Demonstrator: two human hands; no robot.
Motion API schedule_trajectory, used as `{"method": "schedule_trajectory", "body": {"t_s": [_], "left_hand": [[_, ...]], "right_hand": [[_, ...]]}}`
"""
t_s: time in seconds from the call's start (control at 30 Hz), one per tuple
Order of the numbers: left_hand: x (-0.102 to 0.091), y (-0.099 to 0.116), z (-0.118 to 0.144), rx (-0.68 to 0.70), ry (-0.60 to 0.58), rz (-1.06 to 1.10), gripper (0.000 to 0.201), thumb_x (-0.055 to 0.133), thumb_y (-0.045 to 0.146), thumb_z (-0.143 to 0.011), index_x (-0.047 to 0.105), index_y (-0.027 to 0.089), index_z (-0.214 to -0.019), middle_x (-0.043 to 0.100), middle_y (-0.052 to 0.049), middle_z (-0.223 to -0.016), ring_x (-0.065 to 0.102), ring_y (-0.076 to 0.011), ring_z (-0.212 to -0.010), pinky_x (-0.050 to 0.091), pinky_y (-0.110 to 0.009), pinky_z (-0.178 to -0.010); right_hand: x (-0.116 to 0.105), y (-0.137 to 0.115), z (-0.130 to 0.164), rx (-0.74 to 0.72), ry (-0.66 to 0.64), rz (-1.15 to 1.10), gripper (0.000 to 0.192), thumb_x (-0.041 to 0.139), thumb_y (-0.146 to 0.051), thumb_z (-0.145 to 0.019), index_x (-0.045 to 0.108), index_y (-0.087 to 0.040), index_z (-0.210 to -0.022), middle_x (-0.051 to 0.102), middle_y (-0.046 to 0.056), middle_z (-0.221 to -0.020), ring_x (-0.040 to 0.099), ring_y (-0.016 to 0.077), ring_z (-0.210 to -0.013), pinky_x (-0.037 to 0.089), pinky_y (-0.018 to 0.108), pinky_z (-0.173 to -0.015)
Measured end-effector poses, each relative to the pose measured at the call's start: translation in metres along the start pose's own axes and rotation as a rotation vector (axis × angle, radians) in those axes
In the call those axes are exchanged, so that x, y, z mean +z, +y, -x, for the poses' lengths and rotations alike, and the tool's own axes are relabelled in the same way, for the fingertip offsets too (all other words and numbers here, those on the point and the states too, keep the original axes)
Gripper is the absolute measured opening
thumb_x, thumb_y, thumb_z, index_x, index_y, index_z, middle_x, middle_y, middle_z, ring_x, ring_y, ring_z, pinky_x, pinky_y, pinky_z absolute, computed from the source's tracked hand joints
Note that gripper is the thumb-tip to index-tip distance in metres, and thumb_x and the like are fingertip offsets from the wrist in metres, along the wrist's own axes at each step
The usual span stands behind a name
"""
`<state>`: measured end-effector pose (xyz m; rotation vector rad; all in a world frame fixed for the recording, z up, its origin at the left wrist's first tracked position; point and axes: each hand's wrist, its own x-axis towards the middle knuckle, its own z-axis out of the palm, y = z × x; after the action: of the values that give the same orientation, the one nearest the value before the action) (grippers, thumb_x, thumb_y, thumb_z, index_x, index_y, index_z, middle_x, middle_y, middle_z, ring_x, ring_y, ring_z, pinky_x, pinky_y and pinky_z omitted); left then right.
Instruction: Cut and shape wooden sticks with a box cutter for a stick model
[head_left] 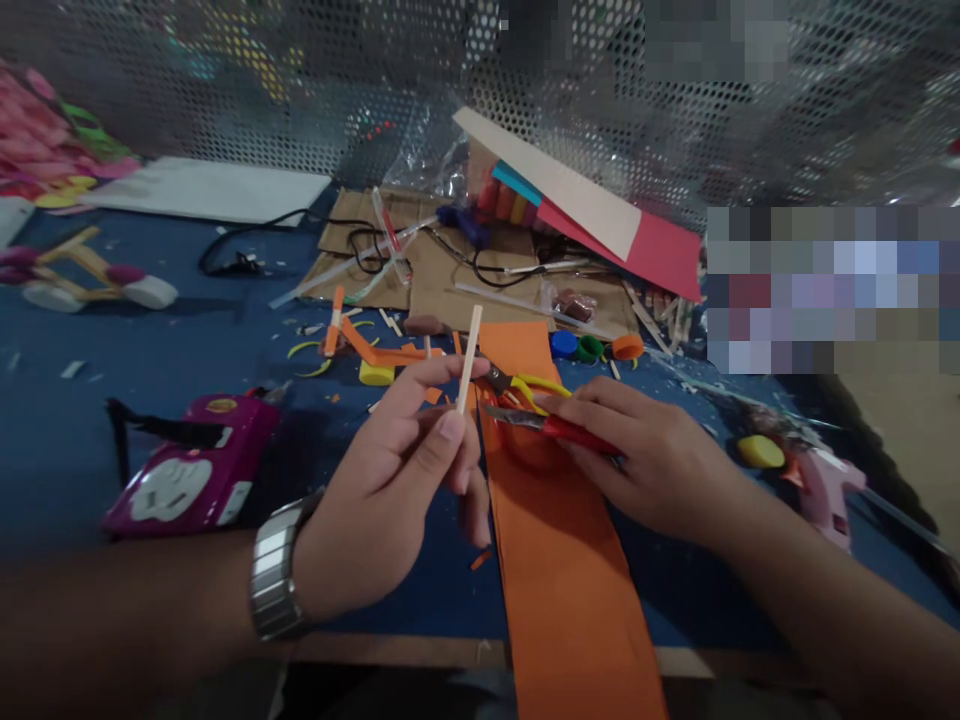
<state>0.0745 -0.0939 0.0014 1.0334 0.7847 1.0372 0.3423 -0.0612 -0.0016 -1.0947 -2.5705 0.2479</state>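
My left hand (pixel 405 465), with a silver watch on its wrist, pinches a thin pale wooden stick (pixel 470 355) between thumb and fingers, tip pointing up. My right hand (pixel 637 450) is closed on a red-handled cutting tool (pixel 574 432) with a pointed metal blade; its exact kind is unclear. That blade points left toward the stick, apart from it. Just behind lie yellow-handled scissors (pixel 534 386), close to my right fingertips; whether they touch, I cannot tell. Beneath both tools a long orange sheet (pixel 570 560) runs over the table's front edge.
A purple box-shaped item (pixel 202 460) with a black strap sits left, a pink glue gun (pixel 823 490) right. Bottle caps (pixel 589 347), orange scraps and cardboard (pixel 442 270) lie behind. Coloured sheets (pixel 622 225) lean near the perforated metal screen (pixel 360 60). A wooden-framed wheeled model (pixel 86 270) stands far left.
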Motion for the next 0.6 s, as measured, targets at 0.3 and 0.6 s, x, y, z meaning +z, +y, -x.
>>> {"method": "schedule_trajectory", "body": {"t_s": [0.3,0.6], "left_hand": [[0.005,0.004,0.003,-0.081,-0.086,-0.200,0.005,0.041,0.029,-0.115,0.041,0.025,-0.112,0.046,0.012,-0.073,0.048,-0.0035,-0.047,0.042,-0.015,-0.047],[0.001,0.000,0.008,-0.080,-0.266,-0.299,0.013,0.043,0.030,-0.115,0.043,0.025,-0.104,0.045,0.009,-0.075,0.040,-0.0058,-0.060,0.039,-0.015,-0.054]], "right_hand": [[0.001,0.000,-0.003,0.000,0.035,0.014,0.033,0.063,-0.041,-0.108,0.071,-0.019,-0.130,0.077,0.014,-0.115,0.073,0.0318,-0.104,0.054,0.047,-0.088],[-0.005,-0.009,-0.002,-0.170,0.192,-0.323,0.043,0.060,-0.054,-0.109,0.071,-0.017,-0.128,0.079,0.009,-0.106,0.072,0.0216,-0.097,0.050,0.037,-0.088]]}}
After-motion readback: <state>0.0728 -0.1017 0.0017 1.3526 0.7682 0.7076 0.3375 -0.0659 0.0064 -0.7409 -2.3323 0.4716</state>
